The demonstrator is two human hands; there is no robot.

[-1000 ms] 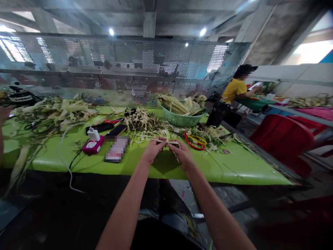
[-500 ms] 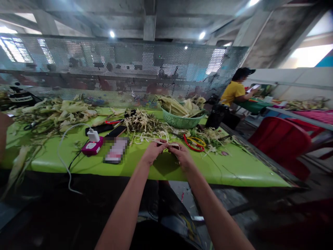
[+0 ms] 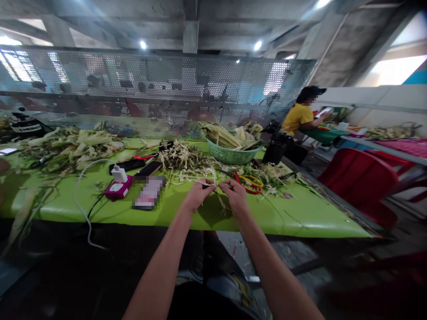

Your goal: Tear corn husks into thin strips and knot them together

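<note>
Frame centre: left hand and right hand both pinching thin, pale, fibrous strips, fingertips close together, above glossy lime-green tabletop.

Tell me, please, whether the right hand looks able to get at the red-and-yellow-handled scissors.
Probably yes: the scissors lie close beside the right hand, handles mostly uncovered, though its fingers seem busy with a plant strip.

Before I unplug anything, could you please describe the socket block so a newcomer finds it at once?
On the green table, go left from the left hand to the pale-screened phone. Left of it sits the socket block. Unlike the phone, it is magenta, with a white charger on top.
</note>
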